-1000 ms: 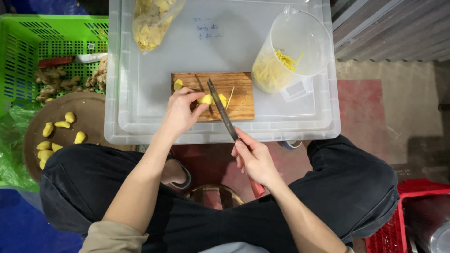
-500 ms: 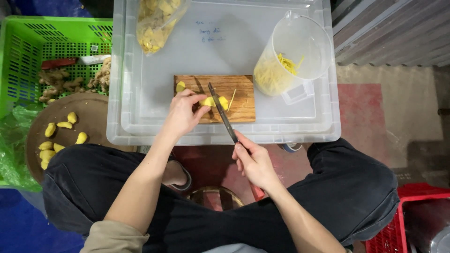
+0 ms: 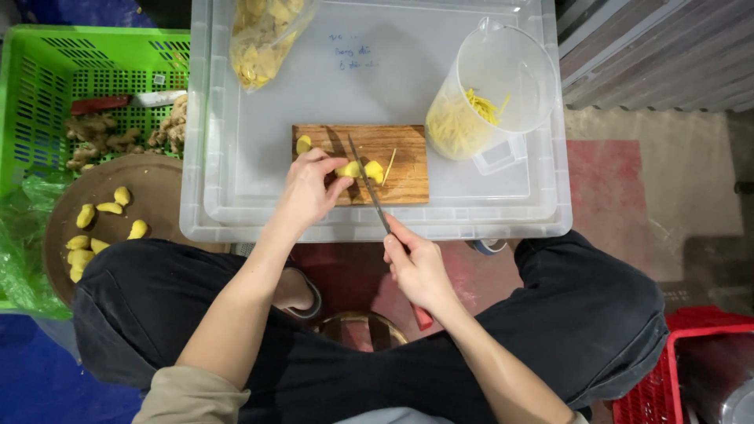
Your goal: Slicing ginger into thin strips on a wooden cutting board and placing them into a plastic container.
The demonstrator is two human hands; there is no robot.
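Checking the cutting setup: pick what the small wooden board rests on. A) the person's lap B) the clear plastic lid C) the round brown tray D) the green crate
B: the wooden board lies flat on the clear plastic lid, with the green crate and round brown tray off to its left.

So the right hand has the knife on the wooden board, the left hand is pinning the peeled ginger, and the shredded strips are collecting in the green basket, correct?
Not quite. In the head view the shredded strips sit in the clear plastic jug, not the green basket. The rest holds: right hand with knife, left hand pinning peeled ginger on the wooden board.
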